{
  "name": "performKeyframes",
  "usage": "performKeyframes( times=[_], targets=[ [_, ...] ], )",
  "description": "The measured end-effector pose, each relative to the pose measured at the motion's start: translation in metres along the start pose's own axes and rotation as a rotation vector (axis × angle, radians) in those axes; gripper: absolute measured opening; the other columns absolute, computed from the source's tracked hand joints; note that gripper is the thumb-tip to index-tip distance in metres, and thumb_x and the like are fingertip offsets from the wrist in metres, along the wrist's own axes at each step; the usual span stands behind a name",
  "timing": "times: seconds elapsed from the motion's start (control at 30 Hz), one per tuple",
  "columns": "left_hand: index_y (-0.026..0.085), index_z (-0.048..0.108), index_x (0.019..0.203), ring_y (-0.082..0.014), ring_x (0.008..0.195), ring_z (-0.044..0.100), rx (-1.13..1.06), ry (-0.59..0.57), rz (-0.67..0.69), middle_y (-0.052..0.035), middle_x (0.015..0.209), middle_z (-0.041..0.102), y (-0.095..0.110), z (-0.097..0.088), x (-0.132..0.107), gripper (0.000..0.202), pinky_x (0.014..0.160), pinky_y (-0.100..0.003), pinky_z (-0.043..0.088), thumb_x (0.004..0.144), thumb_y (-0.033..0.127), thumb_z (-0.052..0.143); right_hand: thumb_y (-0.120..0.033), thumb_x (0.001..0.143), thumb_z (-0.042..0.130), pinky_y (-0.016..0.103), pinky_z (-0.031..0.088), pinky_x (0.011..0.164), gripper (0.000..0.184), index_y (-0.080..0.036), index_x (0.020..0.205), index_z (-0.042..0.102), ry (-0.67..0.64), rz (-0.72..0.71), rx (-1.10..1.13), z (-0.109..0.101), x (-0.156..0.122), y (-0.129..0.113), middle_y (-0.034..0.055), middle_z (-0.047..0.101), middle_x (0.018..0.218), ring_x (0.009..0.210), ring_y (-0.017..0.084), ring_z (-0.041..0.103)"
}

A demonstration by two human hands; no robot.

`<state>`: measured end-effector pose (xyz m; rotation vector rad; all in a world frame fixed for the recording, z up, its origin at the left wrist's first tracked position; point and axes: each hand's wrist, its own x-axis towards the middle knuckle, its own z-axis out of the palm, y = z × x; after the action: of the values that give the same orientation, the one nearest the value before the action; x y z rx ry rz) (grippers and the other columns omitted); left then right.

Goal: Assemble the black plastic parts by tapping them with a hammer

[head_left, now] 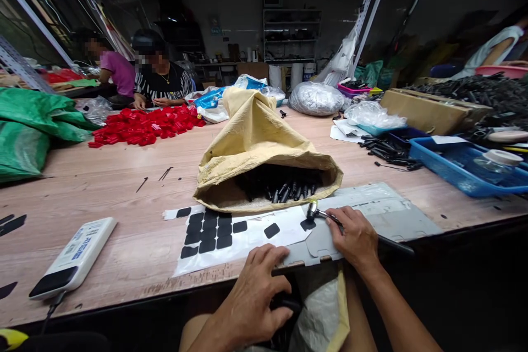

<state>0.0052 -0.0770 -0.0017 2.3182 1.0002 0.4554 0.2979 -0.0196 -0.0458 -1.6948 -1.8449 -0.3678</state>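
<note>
Left hand (251,300) curled on something dark, half-hidden below table edge; right hand (355,236) gripping small hammer (314,210).

Head-worn view, forward and down over the near table (124,187) edge (close, wide-angled).

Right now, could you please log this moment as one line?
left hand: on dark object at table edge | right hand: holds small hammer on grey sheet | open sack behind
</note>
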Motion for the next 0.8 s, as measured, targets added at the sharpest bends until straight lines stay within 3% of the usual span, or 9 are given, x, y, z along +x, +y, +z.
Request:
performKeyframes(
  times=[0.1, 0.23, 0.3, 0.37, 0.47, 0.57, 0.8],
  targets=[
    [0.027, 0.072, 0.093, -0.0323, 0.128, 0.046, -0.049, 0.055, -0.009, -0.0060, 0.138, 0.057, -0.002, -0.008, 0.008, 0.030, 0.108, -0.047, 0.039, 0.067, 0.022, 0.085, -0.027, 0.093, 0.057, 0.034, 0.040, 0.079, 0.017, -0.025, 0.104, 0.069, 0.008, -0.003, -0.001, 0.001, 0.000, 0.000, 0.0030, 0.067, 0.091, 0.087, 0.022, 0.056],
    [0.022, 0.071, 0.095, -0.0243, 0.105, 0.062, -0.054, 0.357, -0.097, -0.0080, 0.108, 0.070, -0.023, -0.035, 0.043, 0.013, 0.094, -0.038, 0.049, 0.085, 0.030, 0.068, -0.027, 0.093, 0.057, 0.034, 0.040, 0.079, 0.017, -0.025, 0.103, 0.069, 0.003, 0.000, 0.002, 0.001, 0.000, 0.000, 0.0028, 0.066, 0.091, 0.087, 0.022, 0.056],
    [0.020, 0.070, 0.096, -0.0216, 0.093, 0.066, -0.006, 0.507, -0.261, -0.0072, 0.099, 0.072, -0.042, -0.054, 0.067, 0.018, 0.085, -0.033, 0.052, 0.089, 0.034, 0.060, -0.028, 0.093, 0.057, 0.034, 0.040, 0.079, 0.017, -0.025, 0.104, 0.069, 0.009, -0.001, 0.008, 0.001, 0.000, 0.001, 0.0029, 0.066, 0.090, 0.088, 0.022, 0.056],
    [0.020, 0.071, 0.097, -0.0201, 0.089, 0.068, 0.096, 0.579, -0.524, -0.0060, 0.098, 0.074, -0.062, -0.071, 0.090, 0.023, 0.081, -0.030, 0.052, 0.091, 0.035, 0.055, -0.028, 0.092, 0.057, 0.034, 0.040, 0.078, 0.017, -0.025, 0.104, 0.069, 0.012, -0.003, 0.011, 0.002, 0.000, 0.001, 0.0028, 0.066, 0.090, 0.088, 0.022, 0.056],
    [0.017, 0.073, 0.088, -0.0277, 0.086, 0.071, 0.172, 0.582, -0.717, -0.0115, 0.084, 0.074, -0.087, -0.087, 0.116, 0.025, 0.076, -0.035, 0.051, 0.087, 0.035, 0.056, -0.028, 0.092, 0.058, 0.033, 0.040, 0.077, 0.016, -0.025, 0.104, 0.069, 0.008, -0.002, 0.017, 0.002, 0.000, 0.002, 0.0027, 0.066, 0.090, 0.087, 0.022, 0.056],
    [0.018, 0.072, 0.073, -0.0349, 0.083, 0.071, 0.206, 0.518, -0.814, -0.0155, 0.076, 0.074, -0.099, -0.085, 0.127, 0.022, 0.069, -0.038, 0.050, 0.077, 0.039, 0.065, -0.028, 0.093, 0.057, 0.034, 0.039, 0.077, 0.017, -0.025, 0.104, 0.069, 0.006, -0.002, 0.028, 0.003, 0.000, 0.002, 0.0030, 0.065, 0.090, 0.086, 0.021, 0.056],
    [0.017, 0.072, 0.082, -0.0366, 0.087, 0.070, 0.262, 0.506, -0.836, -0.0172, 0.084, 0.074, -0.093, -0.076, 0.123, 0.021, 0.070, -0.040, 0.050, 0.076, 0.036, 0.065, -0.029, 0.093, 0.057, 0.034, 0.039, 0.078, 0.017, -0.025, 0.103, 0.069, 0.000, 0.012, 0.036, 0.003, 0.000, 0.002, 0.0029, 0.065, 0.090, 0.085, 0.021, 0.054]
  ],
)
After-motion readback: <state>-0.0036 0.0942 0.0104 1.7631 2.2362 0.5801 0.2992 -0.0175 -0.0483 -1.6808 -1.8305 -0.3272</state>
